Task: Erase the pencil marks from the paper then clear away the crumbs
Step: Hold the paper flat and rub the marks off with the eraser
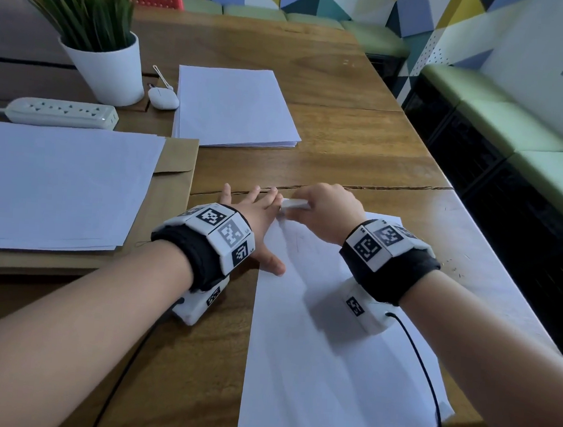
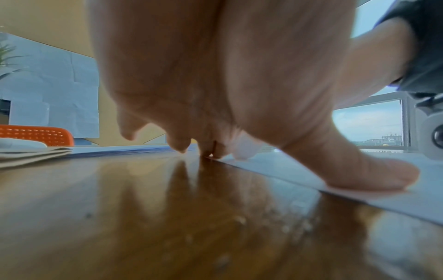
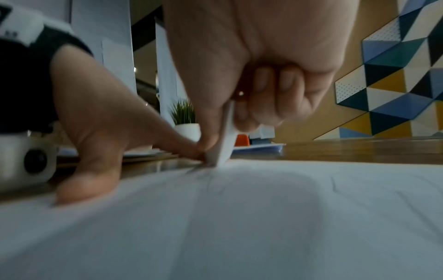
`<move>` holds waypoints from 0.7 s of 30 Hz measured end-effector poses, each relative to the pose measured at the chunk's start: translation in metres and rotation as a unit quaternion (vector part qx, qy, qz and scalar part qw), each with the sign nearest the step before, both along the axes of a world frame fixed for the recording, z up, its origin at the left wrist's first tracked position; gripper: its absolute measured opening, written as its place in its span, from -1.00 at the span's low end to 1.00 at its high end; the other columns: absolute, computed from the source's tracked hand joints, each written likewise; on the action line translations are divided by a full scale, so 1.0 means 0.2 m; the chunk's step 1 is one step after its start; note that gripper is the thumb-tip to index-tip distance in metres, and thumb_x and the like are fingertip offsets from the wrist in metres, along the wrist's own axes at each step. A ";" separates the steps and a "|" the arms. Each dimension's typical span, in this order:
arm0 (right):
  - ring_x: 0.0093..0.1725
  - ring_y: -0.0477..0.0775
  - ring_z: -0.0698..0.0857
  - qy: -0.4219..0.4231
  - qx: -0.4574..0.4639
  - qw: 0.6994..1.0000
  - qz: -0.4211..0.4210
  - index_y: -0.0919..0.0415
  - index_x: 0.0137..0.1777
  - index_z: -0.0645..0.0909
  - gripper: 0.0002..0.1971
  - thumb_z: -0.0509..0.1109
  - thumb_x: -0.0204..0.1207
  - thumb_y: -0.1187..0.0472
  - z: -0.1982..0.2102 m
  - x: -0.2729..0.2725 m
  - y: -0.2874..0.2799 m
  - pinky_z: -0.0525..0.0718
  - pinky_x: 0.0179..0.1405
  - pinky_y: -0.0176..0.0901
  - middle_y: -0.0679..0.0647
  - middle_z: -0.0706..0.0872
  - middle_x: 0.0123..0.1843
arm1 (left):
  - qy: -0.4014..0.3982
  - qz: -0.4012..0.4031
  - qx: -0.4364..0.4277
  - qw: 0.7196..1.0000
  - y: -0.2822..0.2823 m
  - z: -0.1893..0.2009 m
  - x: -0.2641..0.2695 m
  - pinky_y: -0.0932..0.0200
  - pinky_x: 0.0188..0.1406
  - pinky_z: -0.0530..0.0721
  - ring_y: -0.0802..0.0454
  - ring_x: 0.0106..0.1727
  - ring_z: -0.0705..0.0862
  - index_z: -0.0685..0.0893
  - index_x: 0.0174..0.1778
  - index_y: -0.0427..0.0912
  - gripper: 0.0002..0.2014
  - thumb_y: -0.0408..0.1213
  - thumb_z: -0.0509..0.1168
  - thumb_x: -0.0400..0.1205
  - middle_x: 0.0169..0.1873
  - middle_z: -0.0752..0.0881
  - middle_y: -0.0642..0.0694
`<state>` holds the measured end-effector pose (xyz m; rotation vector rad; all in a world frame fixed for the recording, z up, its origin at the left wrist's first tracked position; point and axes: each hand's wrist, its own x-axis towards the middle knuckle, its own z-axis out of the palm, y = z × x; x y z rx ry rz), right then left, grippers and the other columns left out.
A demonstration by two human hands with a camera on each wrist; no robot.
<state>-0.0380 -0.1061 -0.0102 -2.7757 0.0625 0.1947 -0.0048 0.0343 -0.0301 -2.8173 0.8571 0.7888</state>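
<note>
The erasing step is in hand: the right hand (image 1: 326,213) pinches the white eraser (image 1: 294,204) between thumb and curled fingers, its lower end on the sheet of paper (image 1: 330,350) at the sheet's far-left corner, near the table's (image 1: 362,135) right edge. The left hand (image 1: 256,218) lies flat, fingers spread, thumb pressing the sheet's left edge. Judged next: rub the faint pencil marks (image 1: 300,239) out under steady hold-down, then sweep crumbs (image 2: 287,225) off.

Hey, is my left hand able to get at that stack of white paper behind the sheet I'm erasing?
Probably yes. The left hand lies flat, pressing the sheet, holding nothing. Bare table separates it from the stack. Lifting it would free the sheet while the right hand rubs with the eraser.
</note>
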 end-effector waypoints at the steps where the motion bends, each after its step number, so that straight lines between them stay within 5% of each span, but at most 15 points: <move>1: -0.13 0.13 0.62 0.015 0.009 1.000 0.022 0.08 -0.08 0.67 -0.69 0.37 0.45 -0.16 0.00 -0.01 -0.01 0.53 -0.26 -0.10 0.02 0.64 -0.25 | 0.003 0.004 -0.004 1.000 0.00 0.00 0.00 -0.46 0.45 -0.35 -0.03 0.65 -0.33 -0.35 0.62 -0.09 0.28 0.41 0.35 0.28 0.64 -0.33 0.04; 9: -0.07 0.13 0.61 -0.025 -0.024 0.999 -0.001 0.00 0.03 0.69 -0.70 0.33 0.50 -0.17 0.01 0.01 0.00 0.42 -0.19 -0.15 0.02 0.66 -0.10 | 0.005 0.002 -0.004 1.000 0.00 0.00 -0.01 -0.47 0.45 -0.34 -0.05 0.65 -0.33 -0.36 0.62 -0.11 0.28 0.41 0.35 0.28 0.64 -0.34 0.04; 15: -0.07 0.05 0.60 0.089 -0.045 0.992 0.073 -0.14 0.06 0.69 -0.77 0.38 0.45 -0.12 0.06 -0.07 -0.05 0.51 -0.15 -0.15 -0.09 0.62 -0.17 | 0.013 0.005 -0.004 1.000 0.00 0.00 0.00 -0.46 0.46 -0.33 -0.04 0.65 -0.33 -0.38 0.61 -0.12 0.29 0.40 0.36 0.29 0.63 -0.35 0.03; 21: -0.08 0.08 0.62 0.022 0.004 1.000 0.011 -0.08 0.04 0.70 -0.76 0.37 0.46 -0.13 0.03 0.01 -0.03 0.47 -0.17 -0.16 -0.03 0.65 -0.14 | 0.012 0.003 0.000 1.000 0.00 0.01 0.00 -0.47 0.47 -0.30 -0.06 0.65 -0.31 -0.38 0.61 -0.12 0.28 0.40 0.34 0.30 0.63 -0.35 0.03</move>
